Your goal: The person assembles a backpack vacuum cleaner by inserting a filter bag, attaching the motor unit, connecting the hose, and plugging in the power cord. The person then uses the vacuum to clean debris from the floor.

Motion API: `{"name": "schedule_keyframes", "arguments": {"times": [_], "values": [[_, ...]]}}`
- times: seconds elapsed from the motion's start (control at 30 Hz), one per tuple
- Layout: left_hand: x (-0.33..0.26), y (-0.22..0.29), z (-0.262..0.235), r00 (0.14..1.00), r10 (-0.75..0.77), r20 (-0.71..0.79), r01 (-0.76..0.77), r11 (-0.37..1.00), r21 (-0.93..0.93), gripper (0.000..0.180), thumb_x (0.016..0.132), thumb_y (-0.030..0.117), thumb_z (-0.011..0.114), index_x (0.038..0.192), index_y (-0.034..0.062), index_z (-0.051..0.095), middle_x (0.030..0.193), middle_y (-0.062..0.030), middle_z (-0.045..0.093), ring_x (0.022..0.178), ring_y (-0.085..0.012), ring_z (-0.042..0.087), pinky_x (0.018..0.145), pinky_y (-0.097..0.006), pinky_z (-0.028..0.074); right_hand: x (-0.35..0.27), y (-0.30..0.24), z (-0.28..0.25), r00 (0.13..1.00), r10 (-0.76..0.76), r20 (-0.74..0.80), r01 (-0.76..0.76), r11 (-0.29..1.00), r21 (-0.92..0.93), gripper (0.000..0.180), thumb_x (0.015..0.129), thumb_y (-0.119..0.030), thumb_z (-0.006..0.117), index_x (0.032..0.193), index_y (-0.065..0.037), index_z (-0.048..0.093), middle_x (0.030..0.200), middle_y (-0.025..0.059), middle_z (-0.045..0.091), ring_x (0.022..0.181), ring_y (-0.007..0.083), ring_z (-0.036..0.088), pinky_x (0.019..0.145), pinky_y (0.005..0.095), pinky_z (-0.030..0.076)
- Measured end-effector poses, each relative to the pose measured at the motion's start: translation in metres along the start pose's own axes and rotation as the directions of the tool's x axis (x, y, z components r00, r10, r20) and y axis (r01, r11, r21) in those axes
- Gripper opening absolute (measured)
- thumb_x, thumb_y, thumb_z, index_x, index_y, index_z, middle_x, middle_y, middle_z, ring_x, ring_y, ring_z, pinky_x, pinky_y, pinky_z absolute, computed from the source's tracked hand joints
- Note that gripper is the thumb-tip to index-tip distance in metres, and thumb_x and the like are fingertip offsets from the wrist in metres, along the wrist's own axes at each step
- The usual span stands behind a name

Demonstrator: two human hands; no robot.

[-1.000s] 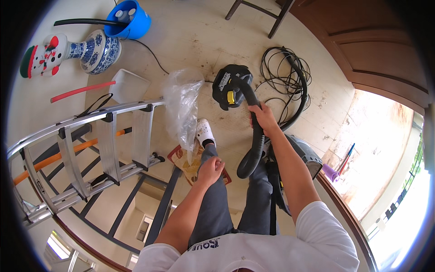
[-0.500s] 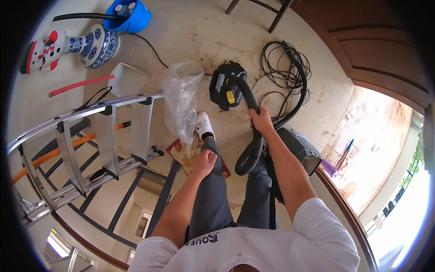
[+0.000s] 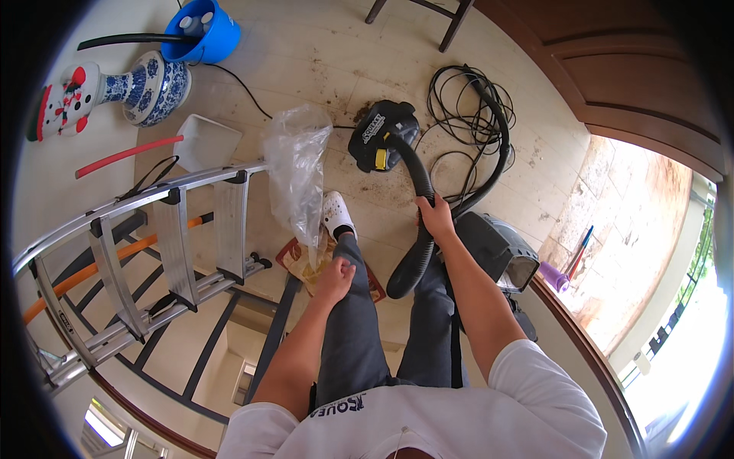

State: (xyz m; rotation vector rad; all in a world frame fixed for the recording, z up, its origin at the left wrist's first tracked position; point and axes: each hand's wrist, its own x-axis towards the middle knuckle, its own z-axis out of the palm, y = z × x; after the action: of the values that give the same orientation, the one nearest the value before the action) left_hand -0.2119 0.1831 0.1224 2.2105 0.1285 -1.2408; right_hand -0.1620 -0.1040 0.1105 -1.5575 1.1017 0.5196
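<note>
My right hand (image 3: 436, 216) is wrapped round a black corrugated vacuum hose (image 3: 414, 170). Its upper end runs to a black vacuum head (image 3: 384, 131) with a yellow latch, resting on the dirty floor. Below my grip, the hose hangs in a bend in front of my right leg. My left hand (image 3: 334, 281) is loosely curled by my left knee, with nothing visible in it. Close beside it, a clear plastic bag (image 3: 297, 172) reaches down to a red-edged mat (image 3: 294, 252). A dark grey canister-like body (image 3: 493, 249) stands right of my right leg.
A tangled black cord (image 3: 466, 115) lies at the far right, before a brown door (image 3: 627, 76). On the left are an aluminium ladder (image 3: 180, 245), a white dustpan (image 3: 206, 143), a blue-and-white vase (image 3: 157, 88) and a blue bucket (image 3: 218, 38). Dirt patches mark the floor.
The hose below my right hand has gone from an upturned loop to a straighter hanging bend. The vacuum head has turned slightly. My view has shifted a little; my left hand stays by the knee.
</note>
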Motion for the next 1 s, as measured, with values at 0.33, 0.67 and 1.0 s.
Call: {"name": "schedule_keyframes", "arguments": {"times": [0.33, 0.67, 1.0], "values": [[0.001, 0.002, 0.003, 1.000, -0.004, -0.001, 0.004, 0.999, -0.031, 0.027, 0.086, 0.030, 0.058, 0.095, 0.0042, 0.058, 0.082, -0.0095, 0.065, 0.077, -0.0234, 0.064, 0.069, -0.034, 0.049, -0.012, -0.053, 0.018, 0.993, -0.116, -0.005, 0.116, 0.984, 0.133, 0.038, 0.076, -0.028, 0.062, 0.096, 0.003, 0.055, 0.062, 0.0083, 0.058, 0.051, 0.0169, 0.059, 0.052, 0.0308, 0.048], [0.012, 0.010, -0.007, 0.998, 0.039, -0.056, -0.043, 0.997, -0.064, 0.027, 0.087, 0.031, 0.057, 0.093, 0.0052, 0.059, 0.082, -0.0093, 0.065, 0.075, -0.0222, 0.064, 0.069, -0.033, 0.049, -0.066, -0.047, -0.001, 0.996, -0.091, -0.008, 0.091, 0.993, 0.081, 0.032, 0.077, -0.027, 0.061, 0.093, 0.001, 0.055, 0.059, 0.0060, 0.056, 0.052, 0.0140, 0.058, 0.053, 0.0284, 0.045], [0.011, 0.018, -0.005, 0.999, -0.036, -0.011, 0.033, 0.984, -0.173, 0.027, 0.086, 0.029, 0.058, 0.094, 0.0032, 0.059, 0.082, -0.0096, 0.064, 0.074, -0.0184, 0.062, 0.070, -0.030, 0.048, -0.103, -0.070, -0.031, 0.974, -0.226, -0.029, 0.225, 0.931, 0.287, 0.024, 0.081, -0.017, 0.059, 0.097, 0.001, 0.055, 0.065, 0.0014, 0.053, 0.054, 0.0091, 0.052, 0.051, 0.0253, 0.043]]}}
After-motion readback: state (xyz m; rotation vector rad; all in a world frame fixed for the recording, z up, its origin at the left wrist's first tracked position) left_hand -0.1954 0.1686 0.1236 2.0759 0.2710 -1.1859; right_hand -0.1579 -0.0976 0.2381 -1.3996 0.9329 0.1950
